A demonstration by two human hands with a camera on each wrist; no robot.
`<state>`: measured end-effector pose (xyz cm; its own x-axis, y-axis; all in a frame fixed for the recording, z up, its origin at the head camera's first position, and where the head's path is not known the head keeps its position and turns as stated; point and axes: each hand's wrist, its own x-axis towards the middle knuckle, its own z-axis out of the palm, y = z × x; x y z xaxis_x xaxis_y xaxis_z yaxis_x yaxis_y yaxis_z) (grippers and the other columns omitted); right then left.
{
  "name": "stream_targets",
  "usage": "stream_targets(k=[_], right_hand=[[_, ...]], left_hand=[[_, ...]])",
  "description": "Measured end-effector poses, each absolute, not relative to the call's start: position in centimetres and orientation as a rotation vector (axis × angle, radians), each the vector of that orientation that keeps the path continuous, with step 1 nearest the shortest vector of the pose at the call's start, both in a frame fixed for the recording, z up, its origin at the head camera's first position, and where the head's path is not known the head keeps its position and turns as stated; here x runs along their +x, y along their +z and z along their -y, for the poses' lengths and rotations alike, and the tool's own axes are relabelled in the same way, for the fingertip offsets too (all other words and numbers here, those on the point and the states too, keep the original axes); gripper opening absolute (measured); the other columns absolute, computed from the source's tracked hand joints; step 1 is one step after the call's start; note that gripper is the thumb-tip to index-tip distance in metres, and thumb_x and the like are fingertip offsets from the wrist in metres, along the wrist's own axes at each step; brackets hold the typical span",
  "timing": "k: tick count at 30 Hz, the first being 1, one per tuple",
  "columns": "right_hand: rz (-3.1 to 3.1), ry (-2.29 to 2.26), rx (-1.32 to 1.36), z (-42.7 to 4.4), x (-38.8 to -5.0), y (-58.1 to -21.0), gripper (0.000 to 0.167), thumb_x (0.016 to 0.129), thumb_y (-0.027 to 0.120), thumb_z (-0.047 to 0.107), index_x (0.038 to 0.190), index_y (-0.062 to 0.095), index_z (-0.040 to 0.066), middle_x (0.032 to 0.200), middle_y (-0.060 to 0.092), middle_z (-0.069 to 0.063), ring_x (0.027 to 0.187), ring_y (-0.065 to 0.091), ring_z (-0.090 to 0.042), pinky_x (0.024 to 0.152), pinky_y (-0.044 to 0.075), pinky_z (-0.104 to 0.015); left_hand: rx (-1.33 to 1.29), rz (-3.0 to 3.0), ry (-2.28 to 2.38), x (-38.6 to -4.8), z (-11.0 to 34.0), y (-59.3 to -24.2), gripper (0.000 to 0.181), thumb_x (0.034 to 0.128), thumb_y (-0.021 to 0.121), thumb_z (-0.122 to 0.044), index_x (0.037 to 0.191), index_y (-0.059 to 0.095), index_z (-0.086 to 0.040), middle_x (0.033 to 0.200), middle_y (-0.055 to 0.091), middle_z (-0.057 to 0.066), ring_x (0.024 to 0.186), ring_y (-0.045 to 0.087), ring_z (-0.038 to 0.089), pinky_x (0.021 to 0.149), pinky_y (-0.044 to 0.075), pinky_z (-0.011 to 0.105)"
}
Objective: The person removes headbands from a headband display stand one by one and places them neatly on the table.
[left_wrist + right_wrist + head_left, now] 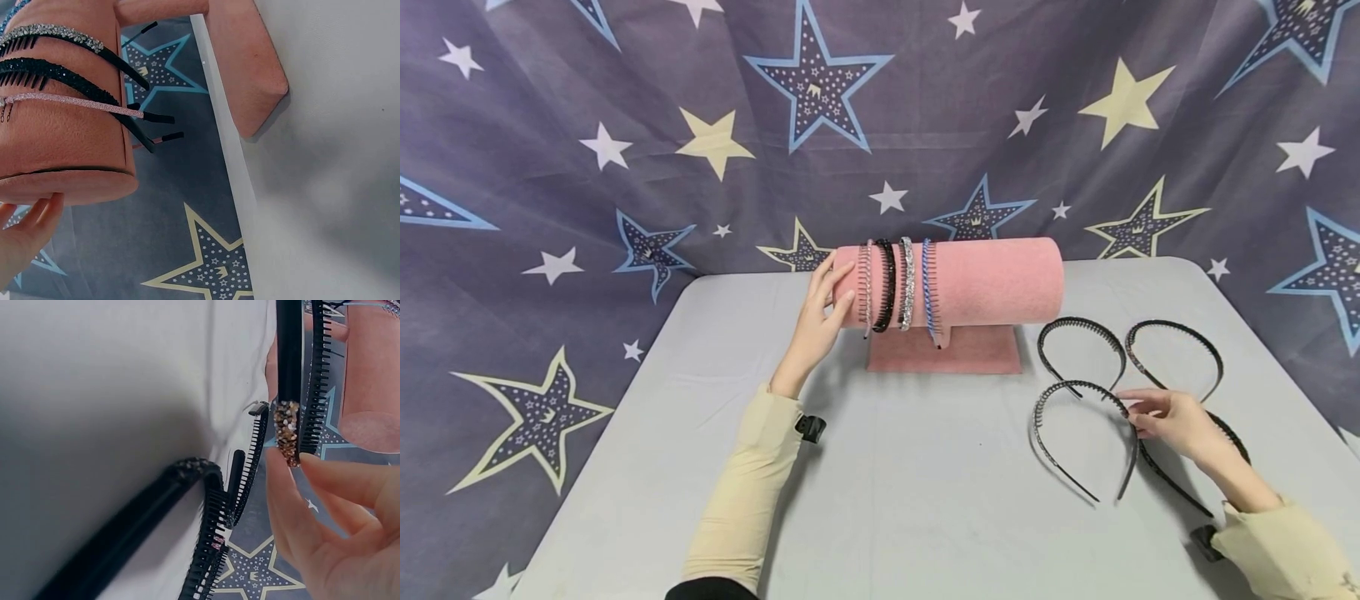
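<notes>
The widest way I can see runs over the counter (pixel 917 467), between the left sleeve (pixel 741 500) and the held band (pixel 1078 384), right up to the base (pixel 981 350). On the roll (pixel 1000 282), a hand could come down anywhere right of the blue band (pixel 931 287). The left grip (pixel 820 312) bars the left end, and 4 bands (pixel 907 283) crowd that half with narrow gaps between. The curtain (pixel 970 108) hangs close behind the roll. Over to the right it's tight: the right grip (pixel 1172 423) hangs above a lower band (pixel 1187 495), with 2 back bands (pixel 1084 322) beyond.
</notes>
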<state>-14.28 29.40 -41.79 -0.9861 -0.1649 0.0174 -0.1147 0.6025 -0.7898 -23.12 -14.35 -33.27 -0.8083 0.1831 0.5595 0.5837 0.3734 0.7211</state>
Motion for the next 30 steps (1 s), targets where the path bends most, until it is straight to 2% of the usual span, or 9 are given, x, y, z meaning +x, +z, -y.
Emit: stream_targets(k=[18, 30], right_hand=[[-2.707, -1.347, -0.271, -29.1, -13.8, -42.5, 0.029, 0.079, 0.05, -0.013, 0.106, 0.048, -0.024, 0.075, 0.061, -0.019, 0.061, 0.057, -0.004, 0.055, 0.053, -0.025], [-2.728, -1.311, -0.289, -29.0, -13.6, -42.9, 0.027, 0.078, 0.052, -0.013, 0.102, 0.05, -0.024, 0.073, 0.061, -0.02, 0.058, 0.058, -0.004, 0.054, 0.053, -0.025]], left_hand=[[-0.682, 2.244, -1.422, -23.2, 14.4, -33.4, 0.037, 0.0894, 0.046, 0.0, 0.126, 0.043, 0.005, 0.142, 0.021, 0.02, 0.126, 0.028, 0.033, 0.094, 0.038, 0.046], [-0.68, 2.235, -1.421, -23.1, 14.4, -33.3, 0.036, 0.0892, 0.046, 0.0, 0.125, 0.044, 0.005, 0.141, 0.022, 0.019, 0.125, 0.029, 0.032, 0.093, 0.038, 0.045]])
